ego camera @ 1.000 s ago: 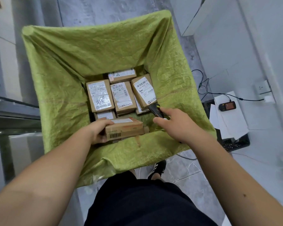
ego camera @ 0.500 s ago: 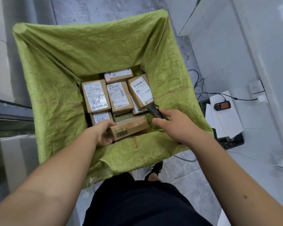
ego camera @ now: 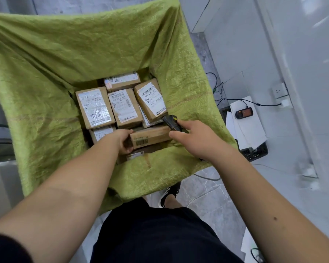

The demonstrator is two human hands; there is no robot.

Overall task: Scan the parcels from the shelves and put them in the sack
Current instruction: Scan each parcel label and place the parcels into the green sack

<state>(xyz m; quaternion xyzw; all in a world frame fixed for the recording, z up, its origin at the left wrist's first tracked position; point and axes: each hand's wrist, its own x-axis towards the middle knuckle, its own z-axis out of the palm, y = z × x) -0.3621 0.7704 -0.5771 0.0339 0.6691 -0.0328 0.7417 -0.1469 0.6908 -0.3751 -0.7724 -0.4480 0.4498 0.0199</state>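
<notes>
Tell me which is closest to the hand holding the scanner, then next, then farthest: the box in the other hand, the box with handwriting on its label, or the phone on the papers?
1. Held box, right beside the right hand.
2. Handwritten-label box, left, inside the sack.
3. Phone, far right on the papers.

Parcel depot / courier sorting room. Big green woven sack (ego camera: 46, 76) held open, part-filled w/ small cardboard parcels (ego camera: 125, 108) bearing barcode shipping labels. Handheld scanner (ego camera: 172, 123) over them. Second handheld terminal (ego camera: 244, 113) charging on papers (ego camera: 249, 130), cable to wall socket (ego camera: 280, 91). Grey tiled floor (ego camera: 203, 188), white walls.
</notes>
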